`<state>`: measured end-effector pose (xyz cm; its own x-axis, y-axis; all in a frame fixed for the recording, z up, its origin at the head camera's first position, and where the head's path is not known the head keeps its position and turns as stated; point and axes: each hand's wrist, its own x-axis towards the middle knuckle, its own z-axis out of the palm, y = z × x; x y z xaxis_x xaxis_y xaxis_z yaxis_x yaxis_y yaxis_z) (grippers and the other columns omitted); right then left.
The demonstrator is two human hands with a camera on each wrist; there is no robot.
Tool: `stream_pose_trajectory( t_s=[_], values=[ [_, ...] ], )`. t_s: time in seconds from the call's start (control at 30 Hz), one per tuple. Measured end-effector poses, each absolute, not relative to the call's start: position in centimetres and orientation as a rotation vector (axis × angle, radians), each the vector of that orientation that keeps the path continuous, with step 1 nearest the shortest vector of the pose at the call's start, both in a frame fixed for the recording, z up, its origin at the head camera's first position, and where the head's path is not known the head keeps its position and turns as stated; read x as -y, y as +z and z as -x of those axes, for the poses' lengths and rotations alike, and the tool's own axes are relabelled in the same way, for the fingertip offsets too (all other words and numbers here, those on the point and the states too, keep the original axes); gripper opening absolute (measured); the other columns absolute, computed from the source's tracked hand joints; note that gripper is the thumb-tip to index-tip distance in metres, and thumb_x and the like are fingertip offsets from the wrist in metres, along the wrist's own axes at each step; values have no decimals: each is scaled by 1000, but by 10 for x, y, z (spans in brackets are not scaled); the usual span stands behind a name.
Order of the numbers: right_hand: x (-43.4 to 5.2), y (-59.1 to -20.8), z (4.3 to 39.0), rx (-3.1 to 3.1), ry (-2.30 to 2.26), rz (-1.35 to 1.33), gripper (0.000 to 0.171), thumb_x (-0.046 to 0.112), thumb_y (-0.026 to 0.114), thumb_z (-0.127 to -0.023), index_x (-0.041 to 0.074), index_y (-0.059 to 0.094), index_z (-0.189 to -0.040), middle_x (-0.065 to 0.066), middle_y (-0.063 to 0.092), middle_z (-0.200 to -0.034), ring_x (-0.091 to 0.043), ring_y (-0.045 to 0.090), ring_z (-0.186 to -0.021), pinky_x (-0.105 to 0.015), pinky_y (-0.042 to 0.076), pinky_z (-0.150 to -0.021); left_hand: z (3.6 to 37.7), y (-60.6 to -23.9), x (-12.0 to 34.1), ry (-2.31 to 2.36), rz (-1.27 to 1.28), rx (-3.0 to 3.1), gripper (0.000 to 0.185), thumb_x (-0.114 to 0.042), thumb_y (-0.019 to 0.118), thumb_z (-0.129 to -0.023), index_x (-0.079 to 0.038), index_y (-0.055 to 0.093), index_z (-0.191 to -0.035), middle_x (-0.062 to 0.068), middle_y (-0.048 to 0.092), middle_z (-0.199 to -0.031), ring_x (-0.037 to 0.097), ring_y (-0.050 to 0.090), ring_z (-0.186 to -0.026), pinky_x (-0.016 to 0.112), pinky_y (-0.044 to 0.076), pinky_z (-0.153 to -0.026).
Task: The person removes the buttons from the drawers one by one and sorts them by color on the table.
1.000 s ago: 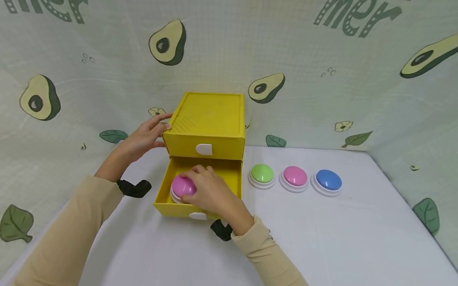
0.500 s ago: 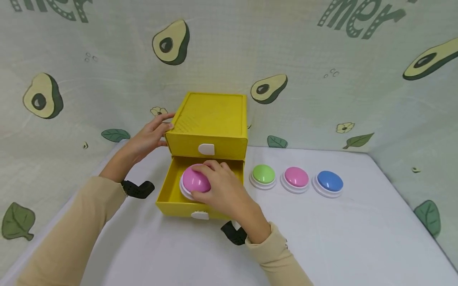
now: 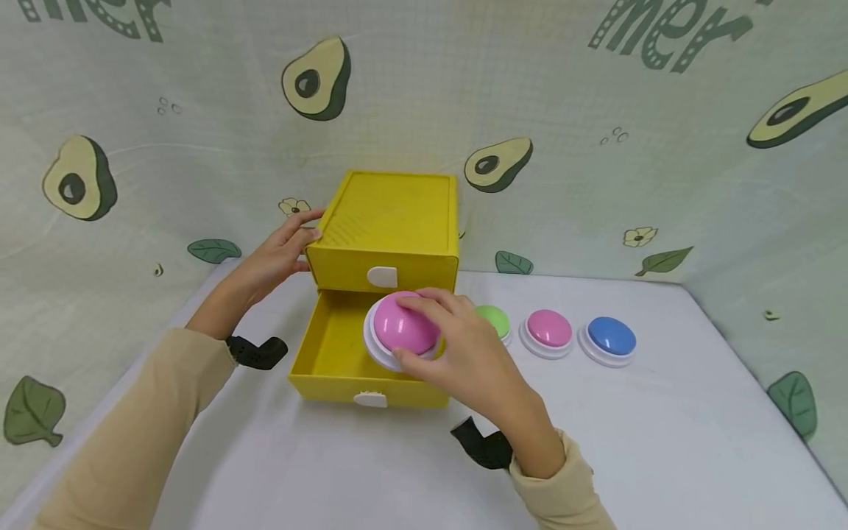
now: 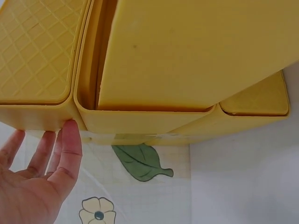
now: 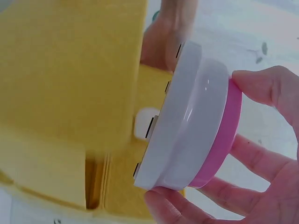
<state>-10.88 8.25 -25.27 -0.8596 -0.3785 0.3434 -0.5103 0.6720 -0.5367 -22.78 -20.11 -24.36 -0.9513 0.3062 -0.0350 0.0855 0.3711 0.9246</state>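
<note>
Right hand (image 3: 480,361) grips pink button (image 3: 404,324); left hand (image 3: 274,254) steadies yellow drawer box (image 3: 387,221).

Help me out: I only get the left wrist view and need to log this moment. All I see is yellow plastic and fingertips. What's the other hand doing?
Observer: The right hand holds a pink button above the open bottom drawer.
Operator: Is the button clear of the drawer?
Observer: Its white base is tilted on edge, with nothing touching the underside.
Operator: Any other buttons around?
Observer: Three sit on the table right of the box: green, pink and blue.
</note>
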Motion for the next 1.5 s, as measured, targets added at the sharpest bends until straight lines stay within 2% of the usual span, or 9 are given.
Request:
stream_pose_trajectory(
  t_s=[0.23,0.47,0.6,0.83,1.0,1.23,1.5],
  values=[
    [-127,-256,98,2685,933,-615,54,27,75,-76,25,56,-128,-1,50,-133,-22,49,-118,-39,55,-82,230,-245,198,1627,-290,-2447,57,-42,36,-99,-25,15,-148,6,13,-155,29,41,-124,52,36,-103],
    [-168,-267,90,2706,826,-492,56,27,75,-76,19,56,-128,-7,50,-132,-26,51,-111,-43,55,-78,228,-241,197,1648,-169,-2440,55,-39,36,-99,-26,17,-148,8,19,-153,32,41,-122,51,35,-105],
    [-187,-274,88,2732,808,-440,57,23,76,-75,16,55,-128,-10,49,-132,-28,52,-108,-45,55,-75,228,-239,196,1658,-123,-2428,57,-44,36,-98,-27,17,-148,7,21,-152,32,39,-123,50,34,-105],
    [-214,-290,92,2821,766,-371,59,24,76,-75,9,54,-128,-15,51,-128,-32,54,-103,-46,55,-73,229,-236,190,1652,-80,-2423,66,-50,43,-94,-24,14,-148,10,15,-153,30,37,-126,54,32,-106],
    [-230,-301,102,2881,723,-357,58,25,76,-75,6,55,-126,-19,54,-122,-35,55,-100,-47,55,-74,229,-241,190,1690,-125,-2400,67,-51,44,-93,-25,15,-148,9,14,-154,29,36,-125,54,33,-103],
    [-244,-319,114,3056,637,-257,69,35,74,-76,0,50,-130,-34,45,-129,-52,47,-112,-58,49,-79,228,-244,189,1706,-154,-2401,62,-51,41,-95,-27,16,-147,8,15,-153,29,35,-123,54,33,-101],
    [-250,-338,125,3124,655,-246,70,33,74,-75,-1,47,-131,-33,48,-122,-45,56,-100,-56,51,-77,229,-244,190,1702,-162,-2414,63,-51,39,-95,-27,15,-147,8,13,-154,31,34,-125,56,32,-102]
  ],
)
